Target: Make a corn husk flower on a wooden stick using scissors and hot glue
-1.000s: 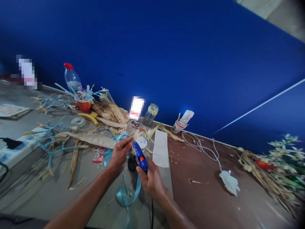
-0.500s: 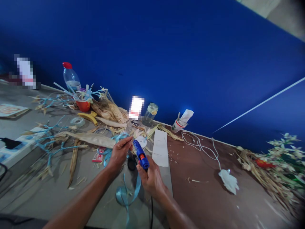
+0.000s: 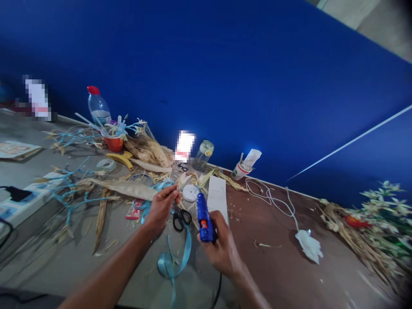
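My right hand (image 3: 222,244) grips a blue glue gun (image 3: 204,217), nozzle pointing up and away, its black cord running down toward me. My left hand (image 3: 161,208) is closed in a pinch on a small pale straw piece (image 3: 177,195) just left of the gun. Black-handled scissors (image 3: 181,218) lie on the table between my hands. A light blue ribbon (image 3: 172,259) curls on the table below them. A white round disc (image 3: 190,193) lies just beyond the gun's tip.
Dried husks (image 3: 124,187) and blue-wrapped stems (image 3: 69,195) cover the left table. An orange bowl (image 3: 113,142), a red-capped bottle (image 3: 98,108), a jar (image 3: 204,154), a paper cup (image 3: 240,169), a white paper strip (image 3: 217,198) and a white cable (image 3: 273,199) lie near the blue wall. Straw flowers (image 3: 370,227) sit right.
My right hand has drawn the glue gun to the right, away from the piece in my left hand, uncovering the scissors. My left hand has stayed put.
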A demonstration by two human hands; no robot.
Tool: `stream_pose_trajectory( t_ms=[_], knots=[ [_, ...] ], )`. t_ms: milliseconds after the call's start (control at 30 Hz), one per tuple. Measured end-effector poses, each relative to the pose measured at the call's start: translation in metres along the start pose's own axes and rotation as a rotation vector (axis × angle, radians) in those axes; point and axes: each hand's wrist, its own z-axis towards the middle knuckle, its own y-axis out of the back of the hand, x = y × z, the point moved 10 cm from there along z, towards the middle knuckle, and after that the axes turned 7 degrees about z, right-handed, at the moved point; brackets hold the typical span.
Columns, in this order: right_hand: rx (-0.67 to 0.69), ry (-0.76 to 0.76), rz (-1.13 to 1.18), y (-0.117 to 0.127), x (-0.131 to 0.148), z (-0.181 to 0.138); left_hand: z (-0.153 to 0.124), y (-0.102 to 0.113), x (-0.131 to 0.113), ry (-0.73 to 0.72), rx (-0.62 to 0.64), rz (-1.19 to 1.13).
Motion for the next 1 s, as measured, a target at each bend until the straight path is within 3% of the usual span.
stream_pose_trajectory(
  t_ms=[133,300,500,567,667,733,900,1000],
  knots=[
    [-0.064,-0.054,-0.149,0.024,-0.025,-0.037,-0.001,-0.003,0.001,0.052,0.002,-0.102],
    [-0.085,-0.226,-0.291,0.028,-0.075,-0.086,-0.002,-0.009,0.0,0.069,0.033,-0.197],
    [0.005,-0.394,-0.373,0.036,-0.101,-0.103,-0.002,-0.012,0.002,0.1,0.075,-0.243],
    [0.007,-0.381,-0.4,0.049,-0.096,-0.096,-0.002,-0.013,0.004,0.117,0.097,-0.266],
    [-0.094,-0.284,-0.344,0.068,-0.073,-0.069,-0.003,-0.017,0.008,0.164,0.134,-0.304],
    [-0.132,-0.238,-0.229,0.066,-0.058,-0.042,-0.005,-0.02,0.008,0.184,0.17,-0.323],
    [0.027,-0.187,0.137,0.002,-0.033,0.035,-0.013,-0.031,0.01,0.241,0.281,-0.333],
    [0.053,-0.233,0.394,-0.029,-0.035,0.059,-0.016,-0.032,0.013,0.275,0.318,-0.318]
  ],
)
